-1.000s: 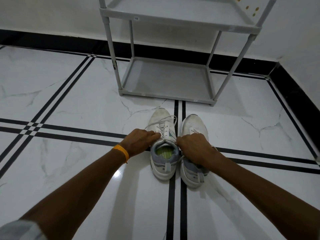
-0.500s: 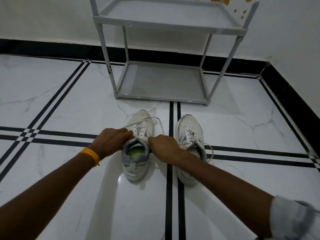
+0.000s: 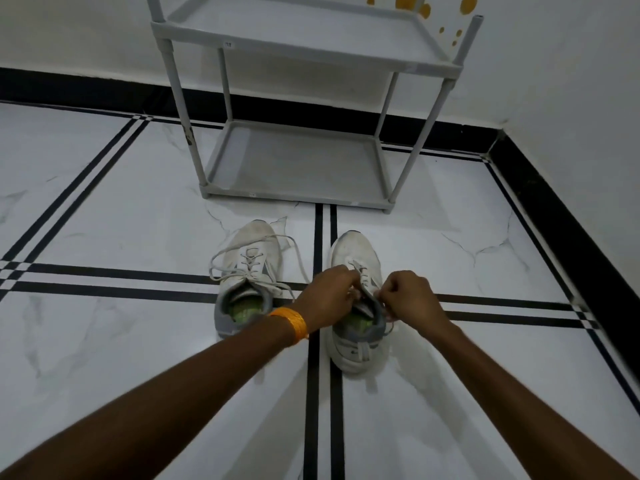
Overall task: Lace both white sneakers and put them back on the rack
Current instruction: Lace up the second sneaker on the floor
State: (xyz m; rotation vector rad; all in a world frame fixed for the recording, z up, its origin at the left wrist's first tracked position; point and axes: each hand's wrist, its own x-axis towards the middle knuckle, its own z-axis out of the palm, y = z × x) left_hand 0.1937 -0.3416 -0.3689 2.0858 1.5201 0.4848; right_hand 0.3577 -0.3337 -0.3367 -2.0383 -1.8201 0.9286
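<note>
Two white sneakers with grey collars and green insoles stand side by side on the floor, toes toward the rack. The left sneaker [image 3: 251, 268] has loose lace ends looping out over the tiles. Both hands are at the throat of the right sneaker [image 3: 356, 344]. My left hand [image 3: 329, 296], with an orange band on its wrist, pinches the lace on the shoe's left side. My right hand [image 3: 412, 299] pinches the lace on its right side. The grey two-shelf rack [image 3: 298, 195] stands just beyond the shoes with both shelves bare.
White marble floor tiles with black double stripes run under the shoes. A black skirting and white walls close the room behind the rack and along the right, forming a corner [image 3: 498, 140].
Both hands have left the left sneaker and shifted right onto the right sneaker's laces. The left sneaker's lace ends now lie loose on the floor.
</note>
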